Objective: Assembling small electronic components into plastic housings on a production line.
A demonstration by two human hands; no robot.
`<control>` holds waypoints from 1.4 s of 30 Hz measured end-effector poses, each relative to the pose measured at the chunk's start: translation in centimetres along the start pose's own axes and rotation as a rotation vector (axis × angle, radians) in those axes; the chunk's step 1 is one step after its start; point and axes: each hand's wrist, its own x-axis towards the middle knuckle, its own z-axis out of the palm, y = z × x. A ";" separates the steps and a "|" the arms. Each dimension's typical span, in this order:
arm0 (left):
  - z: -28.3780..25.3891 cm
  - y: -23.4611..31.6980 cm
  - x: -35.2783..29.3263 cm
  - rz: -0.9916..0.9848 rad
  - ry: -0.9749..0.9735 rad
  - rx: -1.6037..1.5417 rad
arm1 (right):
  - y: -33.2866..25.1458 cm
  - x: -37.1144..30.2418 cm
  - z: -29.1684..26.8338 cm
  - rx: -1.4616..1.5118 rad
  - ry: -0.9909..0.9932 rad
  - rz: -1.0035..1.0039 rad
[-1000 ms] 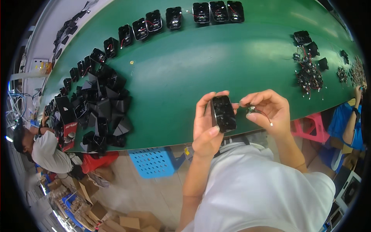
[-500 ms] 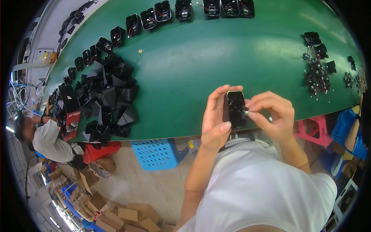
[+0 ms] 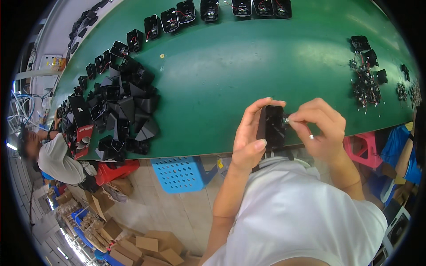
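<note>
My left hand (image 3: 251, 142) is wrapped round a black plastic housing (image 3: 274, 126), its open side facing up near the table's front edge. At the housing's right side, my right hand (image 3: 320, 126) pinches a small light-coloured connector (image 3: 286, 120) between thumb and fingertips. A second small white piece (image 3: 311, 137) shows by the right palm, perhaps on a wire. What lies inside the dark housing is too dim to make out.
Black housings with red wires (image 3: 209, 10) line the far edge of the green table (image 3: 222, 71). A heap of black housings (image 3: 126, 108) lies left, and small wired parts (image 3: 366, 86) lie right. Beyond the heap sits another person (image 3: 60, 159). A blue stool (image 3: 177, 174) stands below the table.
The housing has turned a little in my left hand, and its inside faces me less. My right hand has lifted slightly up and right, still pinching the connector beside the housing.
</note>
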 end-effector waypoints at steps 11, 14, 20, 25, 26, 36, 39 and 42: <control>-0.2 -0.2 -0.4 -0.003 -0.060 0.039 | 0.6 0.1 1.4 -0.062 -0.010 -0.094; -0.2 0.0 -0.4 -0.021 -0.101 0.074 | 0.3 0.1 1.1 -0.004 -0.082 -0.046; -0.2 0.2 -0.4 -0.046 -0.128 0.055 | 0.9 -0.4 0.8 0.121 -0.115 0.139; -0.3 1.3 -0.3 -0.045 -0.102 -0.071 | 0.1 0.7 -0.7 0.276 -0.350 0.225; -0.6 1.3 -0.1 -0.056 -0.136 -0.147 | 0.7 0.4 -0.6 0.423 -0.280 0.281; 0.9 1.8 0.6 -0.047 -0.046 -0.194 | 0.9 0.6 0.1 0.326 -0.329 0.066; 1.0 1.8 0.8 -0.081 -0.018 -0.148 | 1.0 0.6 0.2 0.428 -0.324 0.140; -0.3 1.6 1.0 -0.070 -0.093 -0.231 | 1.7 0.2 0.6 0.460 -0.283 0.165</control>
